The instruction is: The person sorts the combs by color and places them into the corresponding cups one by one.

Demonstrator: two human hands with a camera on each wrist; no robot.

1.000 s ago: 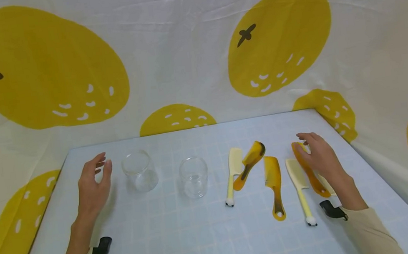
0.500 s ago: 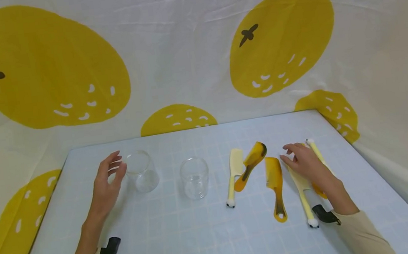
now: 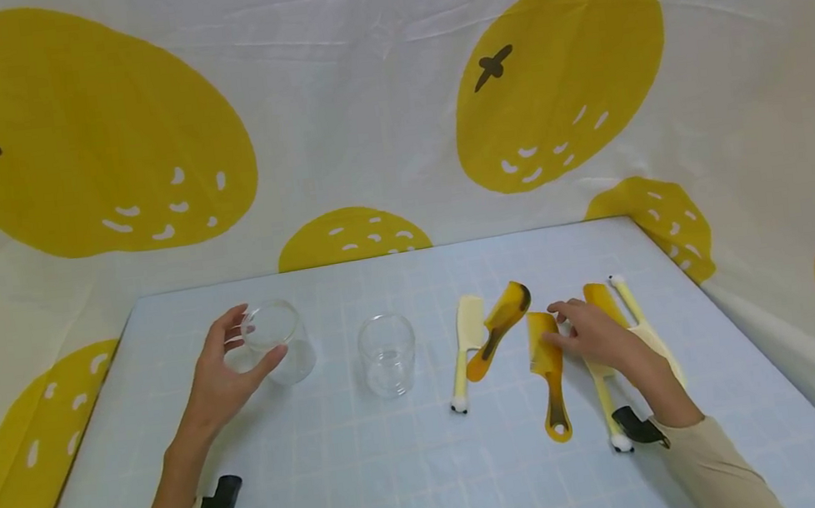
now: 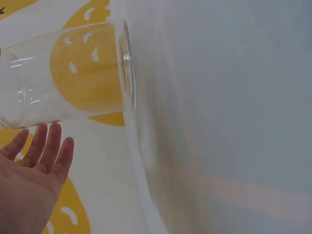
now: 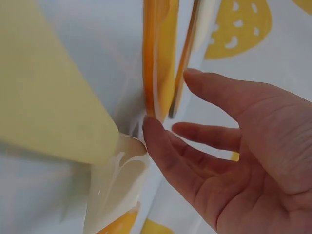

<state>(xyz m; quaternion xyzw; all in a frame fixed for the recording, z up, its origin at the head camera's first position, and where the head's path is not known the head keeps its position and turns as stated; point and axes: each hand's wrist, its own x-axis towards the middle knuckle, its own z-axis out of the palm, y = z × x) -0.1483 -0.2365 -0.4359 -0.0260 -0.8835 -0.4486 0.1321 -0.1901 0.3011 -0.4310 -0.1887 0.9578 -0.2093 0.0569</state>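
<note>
My left hand (image 3: 215, 389) is spread around the near-left side of a clear glass (image 3: 294, 355), thumb in front and fingers behind its rim. In the left wrist view, straight fingertips lie right at the wall of that glass (image 4: 87, 73). My right hand (image 3: 599, 341) hovers with loosely bent fingers at the toothed end of an amber comb (image 3: 555, 392). In the right wrist view, the amber comb (image 5: 163, 48) stands just past the fingertips, and nothing is held. Under the right hand lies a cream comb (image 3: 608, 411), partly hidden.
A second clear glass (image 3: 387, 357) stands mid-table. Between it and the right hand, a cream comb (image 3: 470, 326) lies beside an amber comb (image 3: 508, 310). Right of the hand are another amber comb (image 3: 604, 299) and a cream comb (image 3: 634, 304). A patterned curtain (image 3: 363, 125) rises behind the table.
My left hand has moved right to the first glass, its thumb spreading across the front. The right hand has moved left and toward me, from the rightmost combs to the middle amber comb.
</note>
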